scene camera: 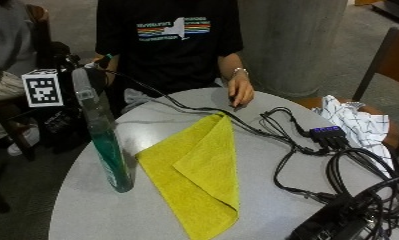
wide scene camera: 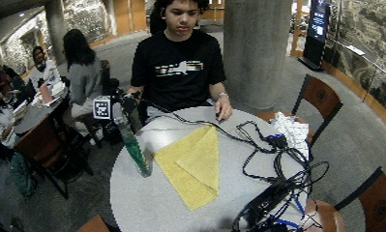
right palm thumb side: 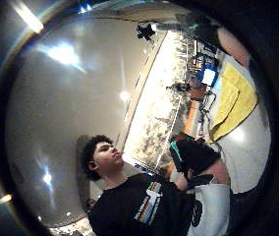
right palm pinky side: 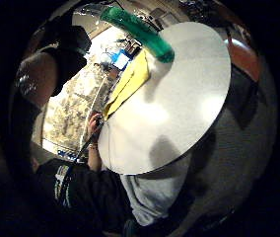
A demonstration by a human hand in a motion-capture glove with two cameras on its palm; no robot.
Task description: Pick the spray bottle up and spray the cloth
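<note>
The green spray bottle (scene camera: 107, 150) stands upright at the frame's left, beside the folded yellow cloth (scene camera: 199, 172). The gloved right hand (scene camera: 86, 70) sits near its nozzle; grip state cannot be determined. Pickup appears pending: close around the neck.

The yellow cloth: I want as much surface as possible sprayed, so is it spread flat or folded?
Folded. The yellow cloth lies on the table with one layer doubled over another.
</note>
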